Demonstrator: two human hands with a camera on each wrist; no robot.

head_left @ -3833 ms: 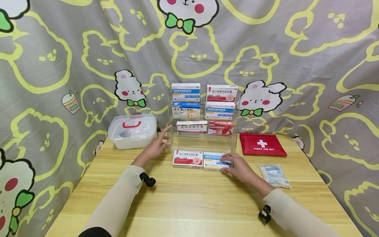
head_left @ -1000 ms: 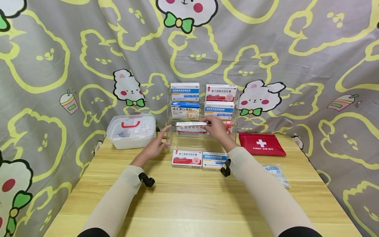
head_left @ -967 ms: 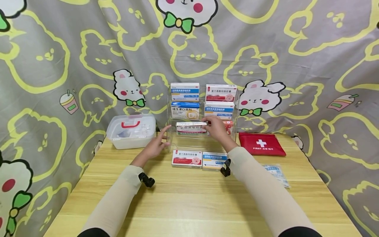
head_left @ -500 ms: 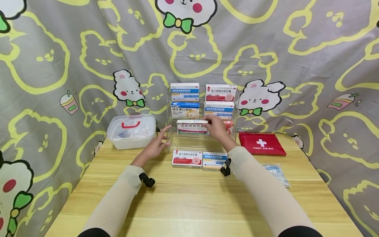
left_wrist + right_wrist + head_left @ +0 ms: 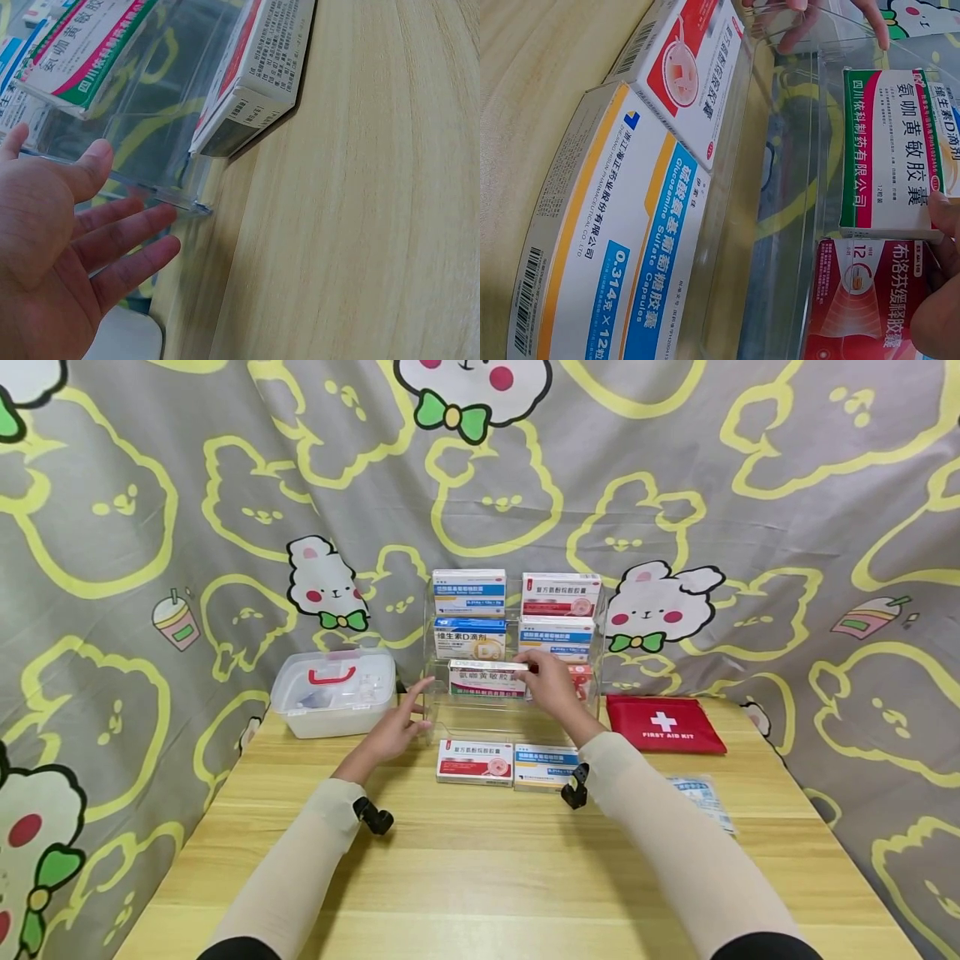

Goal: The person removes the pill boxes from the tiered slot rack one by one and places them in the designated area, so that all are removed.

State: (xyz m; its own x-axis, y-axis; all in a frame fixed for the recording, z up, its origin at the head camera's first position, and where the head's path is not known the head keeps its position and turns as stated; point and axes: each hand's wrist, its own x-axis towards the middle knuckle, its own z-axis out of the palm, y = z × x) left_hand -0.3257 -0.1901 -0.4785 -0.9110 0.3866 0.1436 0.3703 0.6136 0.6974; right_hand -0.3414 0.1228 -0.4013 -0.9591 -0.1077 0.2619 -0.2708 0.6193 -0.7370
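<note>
A clear tiered rack (image 5: 517, 722) stands at the back of the table with medicine boxes on its tiers. My right hand (image 5: 553, 687) pinches the top right corner of a white medicine box with green and magenta bands (image 5: 487, 679) on the third tier. In the right wrist view, a fingertip and thumb (image 5: 941, 300) show at that box's end. Beside it sits a red medicine box (image 5: 862, 300), partly hidden behind my right hand in the head view. My left hand (image 5: 393, 727) has its fingers spread at the rack's left side, fingertips close to the clear edge.
A red-and-white box (image 5: 475, 762) and a blue-and-white box (image 5: 543, 766) lean at the rack's front. Left stands a lidded plastic case (image 5: 337, 714) with a red handle. On the right lie a red first aid pouch (image 5: 663, 724) and a clear packet (image 5: 705, 802).
My right hand has moved from the front blue-and-white box up to the third tier. The green-and-magenta medicine box has tipped, its face now showing more. My left hand stays put.
</note>
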